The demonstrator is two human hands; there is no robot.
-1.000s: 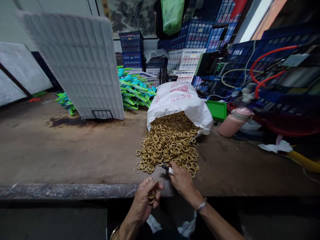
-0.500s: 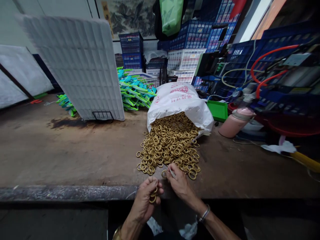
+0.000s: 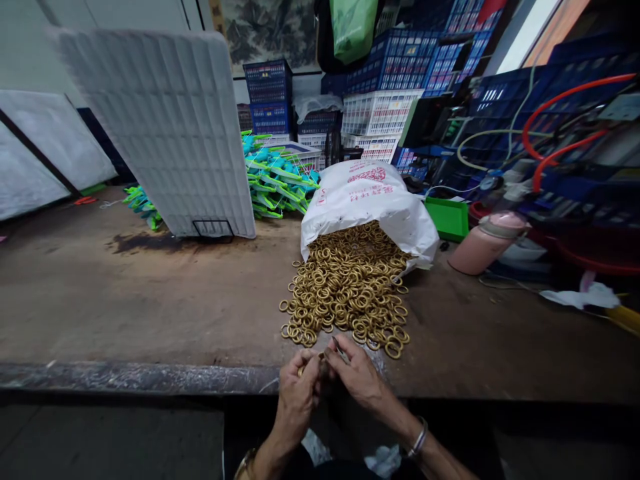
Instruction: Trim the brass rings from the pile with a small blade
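Observation:
My left hand (image 3: 296,393) is closed on gold-coloured rings (image 3: 301,371), mostly hidden by its fingers. Against its fingertips, at the table's front edge, is my right hand (image 3: 361,379), also closed. A small metal blade-like tool (image 3: 339,347) sticks up between its thumb and forefinger; its exact kind is unclear. Just beyond both hands a heap of gold rings (image 3: 345,293) spreads over the brown table (image 3: 150,313). The heap spills from the mouth of a white printed sack (image 3: 365,200) lying on its side.
At the left stands a tall pale ribbed panel (image 3: 165,133) on a black wire foot. Bright green and teal plastic pieces (image 3: 280,180) are piled behind it. Right of the sack are a green tray (image 3: 450,219), a pink bottle (image 3: 485,247) and red hoses (image 3: 530,133). Stacked crates (image 3: 380,113) fill the back.
My right hand has drawn back from the heap's edge with a ring and met my left hand. The rings in the left hand are now more covered. The view has shifted slightly.

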